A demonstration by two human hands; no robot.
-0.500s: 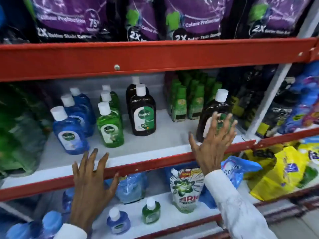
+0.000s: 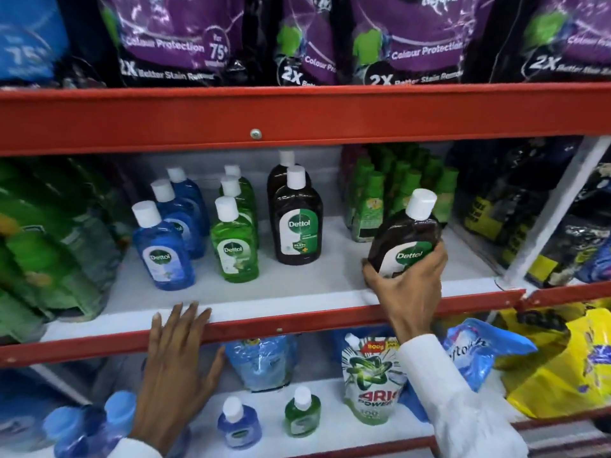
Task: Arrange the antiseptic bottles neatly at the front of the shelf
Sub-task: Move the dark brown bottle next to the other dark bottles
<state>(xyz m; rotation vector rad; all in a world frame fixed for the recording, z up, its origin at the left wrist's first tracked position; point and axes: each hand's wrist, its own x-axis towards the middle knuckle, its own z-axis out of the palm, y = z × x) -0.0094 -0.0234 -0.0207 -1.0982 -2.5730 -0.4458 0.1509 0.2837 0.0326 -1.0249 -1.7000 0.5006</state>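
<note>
On the white middle shelf [image 2: 297, 302] stand rows of white-capped antiseptic bottles: three blue ones [image 2: 163, 251] at the left, three green ones [image 2: 235, 246] beside them, two brown ones [image 2: 298, 223] in the centre. My right hand [image 2: 408, 285] grips a further brown bottle [image 2: 405, 236] by its lower part, tilted to the right, near the shelf's front right. My left hand [image 2: 175, 355] lies flat with fingers spread on the shelf's red front edge [image 2: 297, 325], holding nothing.
Green packs [image 2: 49, 246] crowd the shelf's left end and small green-capped bottles [image 2: 396, 193] its back right. Purple detergent pouches [image 2: 185, 38] fill the shelf above. Below are refill pouches [image 2: 370, 378], small blue and green bottles [image 2: 238, 424], and yellow bags [image 2: 562, 365].
My right hand has closed on the right brown bottle and tipped it. My left hand has risen onto the shelf's red edge. The view has moved closer.
</note>
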